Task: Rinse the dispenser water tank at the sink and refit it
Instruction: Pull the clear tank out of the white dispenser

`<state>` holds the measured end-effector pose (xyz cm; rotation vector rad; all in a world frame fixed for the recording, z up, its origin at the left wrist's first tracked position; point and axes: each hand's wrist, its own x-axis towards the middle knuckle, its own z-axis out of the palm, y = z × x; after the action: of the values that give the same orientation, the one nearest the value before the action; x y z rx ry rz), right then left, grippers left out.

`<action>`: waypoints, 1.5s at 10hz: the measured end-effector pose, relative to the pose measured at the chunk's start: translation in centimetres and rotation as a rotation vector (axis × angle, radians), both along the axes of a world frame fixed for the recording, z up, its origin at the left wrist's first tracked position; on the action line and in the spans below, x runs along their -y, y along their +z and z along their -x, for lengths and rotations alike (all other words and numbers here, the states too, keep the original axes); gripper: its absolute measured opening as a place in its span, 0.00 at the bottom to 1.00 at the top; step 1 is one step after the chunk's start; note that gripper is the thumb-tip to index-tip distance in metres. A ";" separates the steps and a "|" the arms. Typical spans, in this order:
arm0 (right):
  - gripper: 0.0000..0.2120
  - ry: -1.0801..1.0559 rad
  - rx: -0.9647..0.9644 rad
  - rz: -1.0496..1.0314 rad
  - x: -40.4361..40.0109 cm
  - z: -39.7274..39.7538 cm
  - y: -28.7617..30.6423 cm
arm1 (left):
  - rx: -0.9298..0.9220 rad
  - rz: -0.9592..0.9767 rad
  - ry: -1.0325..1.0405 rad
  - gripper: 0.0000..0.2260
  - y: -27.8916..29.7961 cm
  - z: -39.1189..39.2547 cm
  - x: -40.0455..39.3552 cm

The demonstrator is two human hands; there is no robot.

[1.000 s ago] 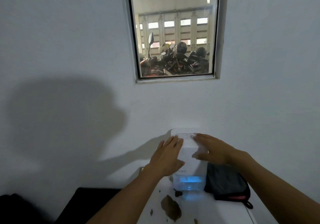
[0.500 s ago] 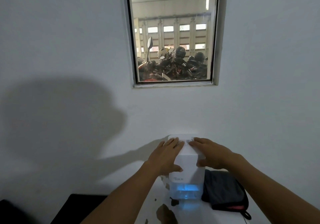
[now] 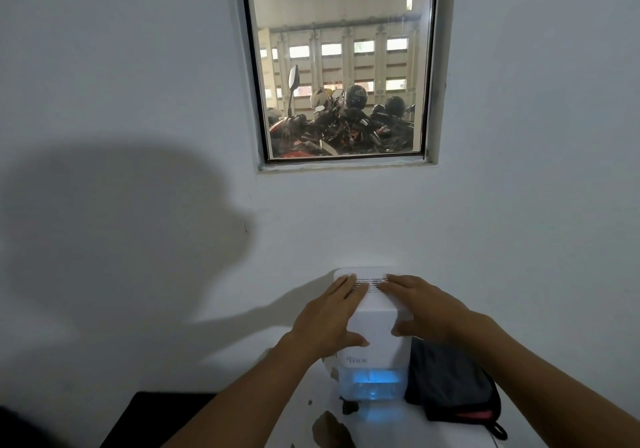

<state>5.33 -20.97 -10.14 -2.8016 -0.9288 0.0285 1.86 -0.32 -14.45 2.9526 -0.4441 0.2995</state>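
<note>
A white box-shaped dispenser [image 3: 375, 323] stands on a white tabletop [image 3: 398, 428] against the wall, low in the head view. Its clear water tank [image 3: 372, 383] sits at the bottom and glows blue. My left hand [image 3: 329, 314] lies flat on the left part of the dispenser's top, thumb on the front face. My right hand [image 3: 420, 304] lies on the right part of the top, thumb on the front. The fingertips of both hands reach the vent slots near the back edge.
A black pouch with red trim [image 3: 453, 385] lies just right of the dispenser, touching it. Brown stains [image 3: 329, 428] mark the tabletop in front. A dark surface [image 3: 152, 416] sits lower left. A window [image 3: 341, 63] in the wall above shows parked motorbikes.
Both hands have slid further back along the dispenser's top and settled flatter on it. The camera tilted slightly, so the dispenser sits lower in view.
</note>
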 end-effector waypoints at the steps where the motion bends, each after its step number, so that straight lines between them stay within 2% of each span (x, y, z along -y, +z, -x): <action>1: 0.40 0.002 -0.001 -0.001 0.0 0.0 0.0 | 0.000 0.001 0.006 0.45 -0.1 0.0 0.0; 4: 0.39 -0.007 0.000 0.006 -0.2 0.1 0.1 | -0.005 0.010 0.015 0.45 -0.3 -0.1 -0.1; 6: 0.43 0.007 -0.024 -0.029 0.0 0.7 -1.0 | -0.006 0.155 0.053 0.48 -0.7 0.5 0.6; 7: 0.45 0.002 -0.041 -0.083 0.1 1.0 -1.5 | -0.030 0.357 0.115 0.52 -0.9 1.2 1.3; 8: 0.46 -0.022 -0.062 -0.230 0.1 1.7 -2.3 | -0.072 0.800 0.169 0.55 -1.6 2.0 1.7; 9: 0.48 -0.111 -0.137 -0.434 0.0 2.3 -3.6 | -0.347 1.184 0.301 0.57 -2.9 3.0 1.4; 10: 0.34 -0.212 -0.304 -0.772 0.3 2.7 -5.1 | -0.555 1.398 0.340 0.50 -4.5 3.5 1.6; 11: 0.36 -0.348 -0.545 -0.833 0.2 3.5 -7.3 | -0.630 1.455 0.382 0.40 -5.0 3.6 2.9; 12: 0.35 -0.446 -0.645 -0.794 -0.4 3.7 -9.7 | -0.603 1.430 0.429 0.36 -5.4 3.0 3.2; 13: 0.24 -0.461 -0.694 -0.841 -1.5 4.4 -10.6 | -0.596 1.392 0.461 0.36 -5.7 2.7 3.1; 15: 0.28 -0.456 -0.648 -0.796 -1.5 4.9 -11.1 | -0.565 1.296 0.537 0.39 -6.4 2.1 3.3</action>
<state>0.43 -19.47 -21.23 -1.9740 -0.0841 0.3808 -0.25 -3.58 -20.88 1.6729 0.4743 -0.1713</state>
